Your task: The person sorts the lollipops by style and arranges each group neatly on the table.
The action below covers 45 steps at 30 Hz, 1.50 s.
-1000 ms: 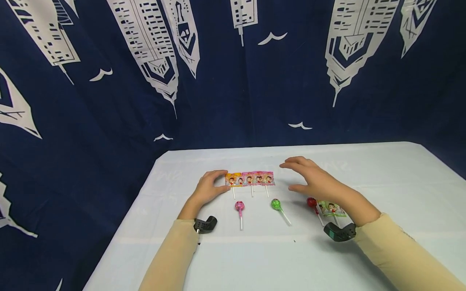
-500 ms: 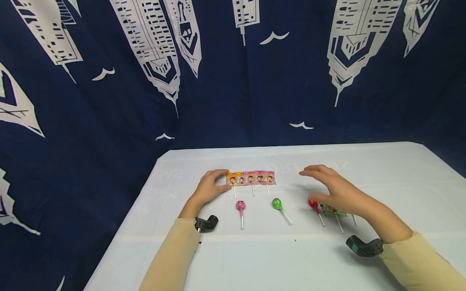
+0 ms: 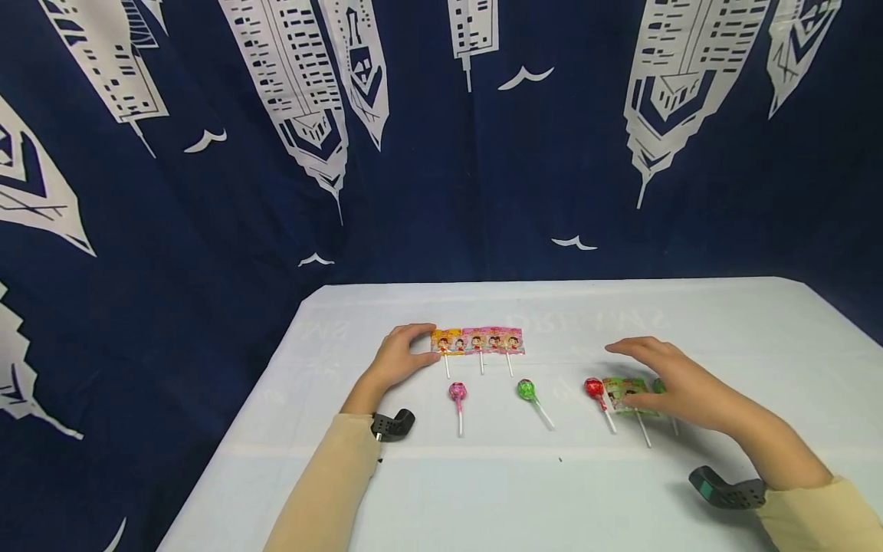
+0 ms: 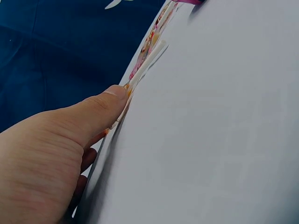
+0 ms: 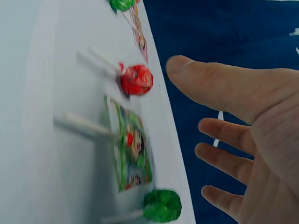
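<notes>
My left hand [image 3: 400, 359] holds the left end of an orange-wrapped flat lollipop [image 3: 447, 342] between thumb and fingers. In the left wrist view the thumb [image 4: 110, 102] lies against its wrapper. Two pink-wrapped flat lollipops [image 3: 493, 340] continue the row to its right. My right hand [image 3: 690, 387] hovers with spread fingers, holding nothing, over a green-wrapped flat lollipop [image 3: 621, 395]. On that lollipop's left lies a round red lollipop [image 3: 594, 388]. A round dark green lollipop [image 5: 162, 206] lies on its other side, partly hidden by the hand in the head view.
Nearer the front of the white table [image 3: 483, 491] lie a round pink lollipop [image 3: 457, 392] and a round light green lollipop [image 3: 526, 389], set apart. A dark blue printed curtain [image 3: 428, 192] hangs behind the table's far edge.
My right hand has drawn back to the right and nearer, from beside the row to over the green-wrapped lollipop. The left hand has stayed at the orange-wrapped one.
</notes>
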{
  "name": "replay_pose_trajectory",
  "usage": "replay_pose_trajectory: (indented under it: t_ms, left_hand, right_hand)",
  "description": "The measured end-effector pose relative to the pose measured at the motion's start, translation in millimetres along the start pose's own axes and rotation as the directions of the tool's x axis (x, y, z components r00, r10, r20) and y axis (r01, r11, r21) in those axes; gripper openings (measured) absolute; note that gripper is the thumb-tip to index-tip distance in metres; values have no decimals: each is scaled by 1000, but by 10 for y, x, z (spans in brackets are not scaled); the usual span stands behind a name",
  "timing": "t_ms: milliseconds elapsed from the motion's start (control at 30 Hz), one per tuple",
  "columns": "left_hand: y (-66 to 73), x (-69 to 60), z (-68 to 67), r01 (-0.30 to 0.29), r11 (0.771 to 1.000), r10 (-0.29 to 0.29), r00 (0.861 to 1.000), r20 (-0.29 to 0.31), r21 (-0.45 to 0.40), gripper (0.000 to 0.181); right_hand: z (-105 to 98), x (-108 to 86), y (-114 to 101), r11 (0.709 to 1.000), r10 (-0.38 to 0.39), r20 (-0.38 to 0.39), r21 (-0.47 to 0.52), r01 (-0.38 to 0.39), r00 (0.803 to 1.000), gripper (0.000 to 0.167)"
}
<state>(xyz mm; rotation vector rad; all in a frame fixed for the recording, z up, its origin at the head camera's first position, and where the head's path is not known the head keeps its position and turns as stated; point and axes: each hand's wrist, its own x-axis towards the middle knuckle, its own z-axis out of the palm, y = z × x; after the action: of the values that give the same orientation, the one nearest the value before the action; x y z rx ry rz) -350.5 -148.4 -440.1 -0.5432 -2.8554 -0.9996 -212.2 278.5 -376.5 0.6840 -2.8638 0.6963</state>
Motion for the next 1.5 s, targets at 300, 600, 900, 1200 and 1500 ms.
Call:
replay_pose_trajectory:
  t_ms: [300, 600, 900, 1200, 1500]
  left_hand:
    - [24, 16, -43, -16, 1000, 16, 1000, -6, -3, 58]
    - [19, 8, -46, -5, 1000, 5, 1000, -3, 1, 58]
    - [23, -3, -32, -13, 1000, 13, 1000, -6, -5, 58]
    - [1, -18, 11, -3, 1000, 3, 1000, 5, -5, 58]
    - [-13, 10, 6, -18, 1000, 18, 1000, -4, 15, 57]
  right_hand:
    - [73, -47, 204, 998, 61, 74, -13, -60, 995, 78]
    - [145, -33, 267, 997, 63, 77, -47, -59, 995, 77]
    - [221, -48, 278, 993, 84, 66, -88, -78, 994, 66]
    - [252, -58, 286, 994, 87, 63, -77, -82, 994, 64]
    - [267, -49, 322, 995, 71, 43, -79, -68, 997, 63]
